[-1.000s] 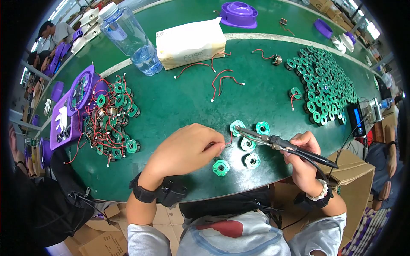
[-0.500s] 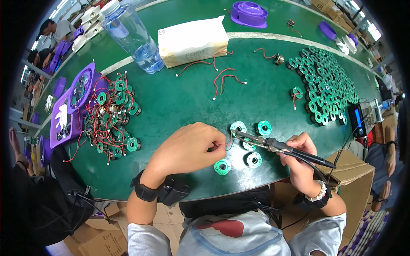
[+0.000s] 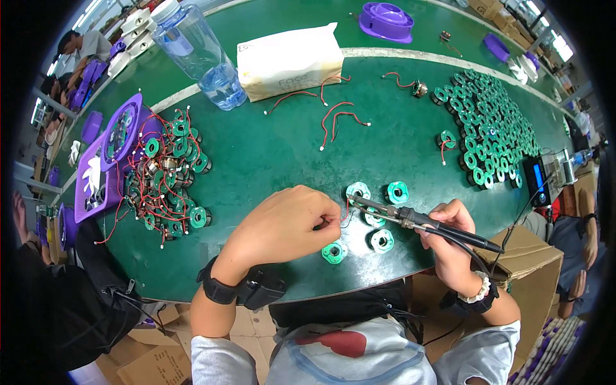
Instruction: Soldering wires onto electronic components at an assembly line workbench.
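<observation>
My left hand (image 3: 282,224) rests on the green table (image 3: 269,154), fingers pinched on a thin red wire (image 3: 347,206) next to a green coil bobbin (image 3: 357,190). My right hand (image 3: 449,234) grips a soldering iron (image 3: 417,219) whose tip points left at that bobbin and wire. Three more green bobbins lie close: one (image 3: 397,192) to the right, one (image 3: 382,240) under the iron, one (image 3: 334,251) near the table's front edge.
A heap of wired bobbins (image 3: 167,173) lies at the left beside a purple tray (image 3: 109,154). Many green bobbins (image 3: 487,128) fill the right. Loose red wires (image 3: 333,115), a water bottle (image 3: 199,51), a white tissue pack (image 3: 289,61) stand behind. Another person (image 3: 80,48) sits far left.
My left hand has shifted slightly right with the wire toward the bobbin. The iron's tip has stayed at the bobbin.
</observation>
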Action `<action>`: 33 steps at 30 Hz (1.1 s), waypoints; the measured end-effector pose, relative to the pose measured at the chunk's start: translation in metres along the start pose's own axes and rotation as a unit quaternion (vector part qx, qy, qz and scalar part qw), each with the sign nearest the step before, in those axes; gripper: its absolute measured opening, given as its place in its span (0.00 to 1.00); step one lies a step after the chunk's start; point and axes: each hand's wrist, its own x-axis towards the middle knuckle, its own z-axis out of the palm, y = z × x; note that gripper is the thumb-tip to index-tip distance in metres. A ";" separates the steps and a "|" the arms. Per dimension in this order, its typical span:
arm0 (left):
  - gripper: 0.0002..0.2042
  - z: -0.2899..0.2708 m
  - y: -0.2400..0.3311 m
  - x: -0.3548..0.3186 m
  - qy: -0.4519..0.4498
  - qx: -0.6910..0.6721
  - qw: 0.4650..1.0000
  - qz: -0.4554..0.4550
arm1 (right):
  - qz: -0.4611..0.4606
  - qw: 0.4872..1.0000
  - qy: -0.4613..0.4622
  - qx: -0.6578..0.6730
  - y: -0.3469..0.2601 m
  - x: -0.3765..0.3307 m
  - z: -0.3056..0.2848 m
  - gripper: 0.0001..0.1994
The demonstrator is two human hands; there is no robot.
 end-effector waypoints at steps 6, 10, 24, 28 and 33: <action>0.08 -0.008 0.007 -0.003 0.000 0.007 1.000 -0.007 | -0.032 0.998 0.024 0.052 -0.008 0.001 -0.003 0.11; 0.06 -0.023 0.007 -0.010 0.019 0.011 1.000 0.004 | -0.108 0.990 0.037 0.079 -0.021 0.006 -0.010 0.11; 0.07 -0.035 -0.004 0.000 0.390 0.052 0.919 0.037 | -0.173 0.977 0.088 0.092 -0.049 0.010 -0.031 0.09; 0.11 -0.016 0.033 0.027 0.175 -0.074 0.979 0.070 | -0.221 0.962 0.126 0.100 -0.064 0.015 -0.048 0.08; 0.18 -0.010 0.061 0.079 -0.018 -0.255 0.967 0.023 | -0.271 0.943 0.164 0.102 -0.077 0.021 -0.067 0.08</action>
